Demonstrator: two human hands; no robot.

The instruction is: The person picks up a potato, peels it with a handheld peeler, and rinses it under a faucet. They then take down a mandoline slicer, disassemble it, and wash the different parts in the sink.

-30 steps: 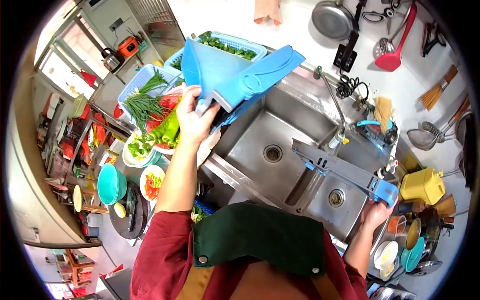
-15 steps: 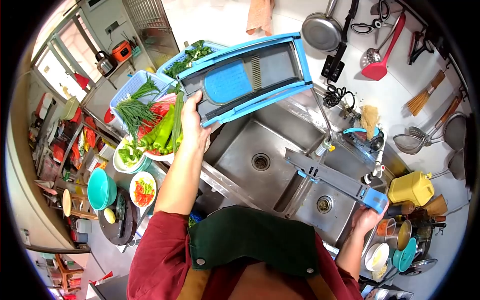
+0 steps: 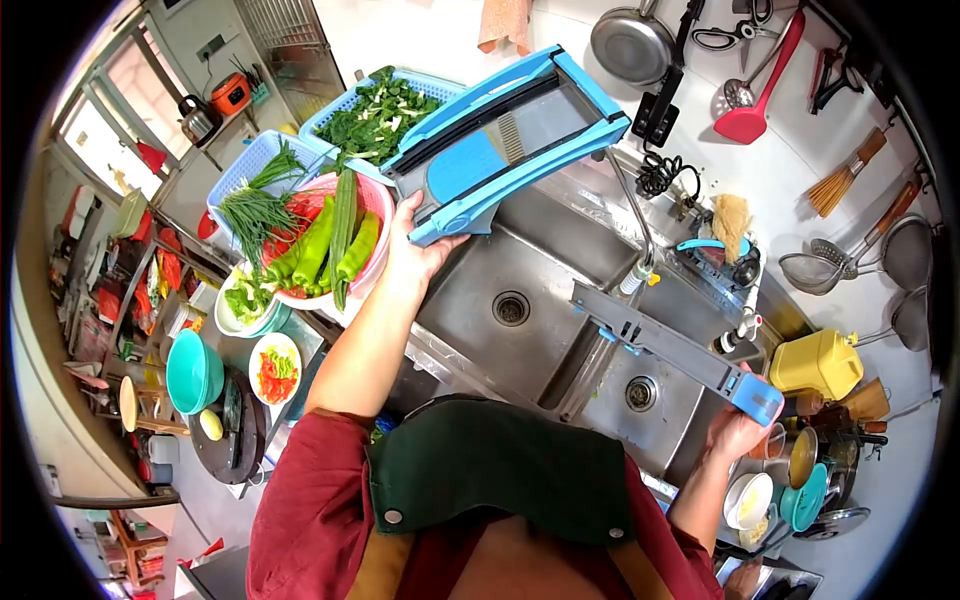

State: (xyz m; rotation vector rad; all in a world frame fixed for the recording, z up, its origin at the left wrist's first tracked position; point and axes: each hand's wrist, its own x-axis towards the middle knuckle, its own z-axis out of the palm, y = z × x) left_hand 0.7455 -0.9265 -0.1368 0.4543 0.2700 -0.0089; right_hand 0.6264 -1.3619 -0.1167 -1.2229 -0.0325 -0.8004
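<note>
My left hand (image 3: pixel 422 245) grips the near left end of a blue and grey mandoline slicer (image 3: pixel 465 168), which is tilted above the back of the double sink. The slicer's blue plate and a ribbed metal strip face up. Over the right basin, my right hand (image 3: pixel 738 425) is closed round the blue end of a long grey slicer part (image 3: pixel 655 338), its other end pointing towards the divider between the basins. Just left of my left hand stands a pink basket (image 3: pixel 383 255) with green peppers (image 3: pixel 318 245) and a long ridged gourd (image 3: pixel 343 225).
Below lies the steel sink (image 3: pixel 470 290), with its tap (image 3: pixel 640 270) behind. Left are a blue basket of leafy greens (image 3: pixel 385 115), a plate of chopped peppers (image 3: pixel 275 368) and a chopping board with a knife (image 3: pixel 232 440). A yellow jug (image 3: pixel 815 362) stands right; pans and utensils hang behind.
The slicer has tilted and shifted slightly, uncovering more of the leafy greens and the pink basket. The grey part in my right hand has barely moved. Both hands keep their hold.
</note>
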